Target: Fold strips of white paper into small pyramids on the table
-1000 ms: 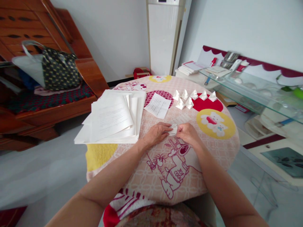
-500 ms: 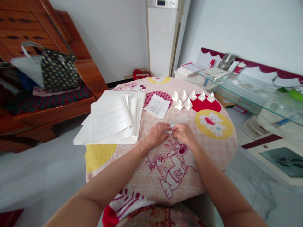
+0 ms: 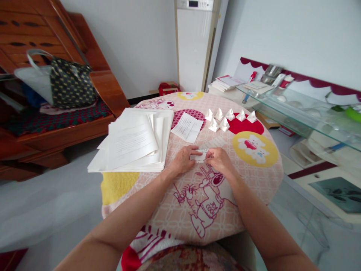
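Observation:
A small folded slip of printed paper (image 3: 200, 156) lies between my two hands on the round, cloth-covered table. My left hand (image 3: 184, 159) rests at its left end, fingers apart and stretched over the paper. At the right end, the thumb and fingers of my right hand (image 3: 219, 159) are closed in a pinch on the paper's edge. Beyond my hands stand several small folded white paper shapes (image 3: 219, 114) in two rows. A loose printed sheet (image 3: 187, 127) lies left of them.
A stack of large white sheets (image 3: 132, 141) covers the table's left side. To the right is a glass shelf (image 3: 299, 109) holding cups and other items. A wooden bench (image 3: 105, 84) with a patterned bag (image 3: 70, 82) stands at the left, and a tall white cabinet-like unit (image 3: 192, 45) behind.
My left hand has shifted slightly left and its fingers have spread, so more of the folded paper shows between the hands. My right hand stays nearly in place, pinching it.

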